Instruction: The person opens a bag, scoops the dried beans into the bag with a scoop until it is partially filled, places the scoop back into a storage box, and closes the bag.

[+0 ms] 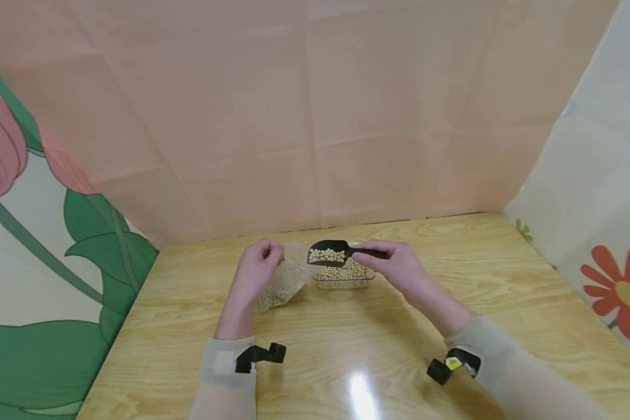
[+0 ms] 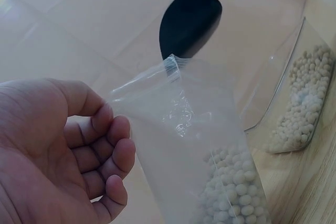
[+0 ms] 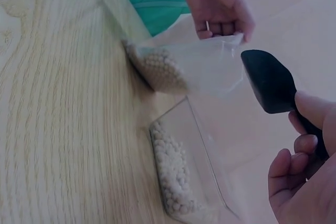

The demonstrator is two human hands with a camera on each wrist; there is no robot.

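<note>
My left hand point(image 1: 257, 265) pinches the top edge of a clear zip bag point(image 2: 184, 114) between thumb and forefinger. Pale round beans point(image 2: 236, 187) fill the bag's lower part, and its base stands on the table. My right hand point(image 1: 396, 265) grips the handle of a black scoop point(image 1: 329, 252) heaped with the same beans. In the left wrist view the scoop's tip is at the bag's mouth; whether it is inside cannot be told. Below the scoop, a clear rectangular container point(image 3: 202, 145) holds more beans. The scoop partly covers it in the head view.
Light wood-grain table point(image 1: 315, 356) lies under everything. A pinkish sheet point(image 1: 315, 116) rises along its back edge. Flower-patterned panels point(image 1: 619, 280) stand at both sides. A band with a small black camera point(image 1: 259, 353) sits on each wrist.
</note>
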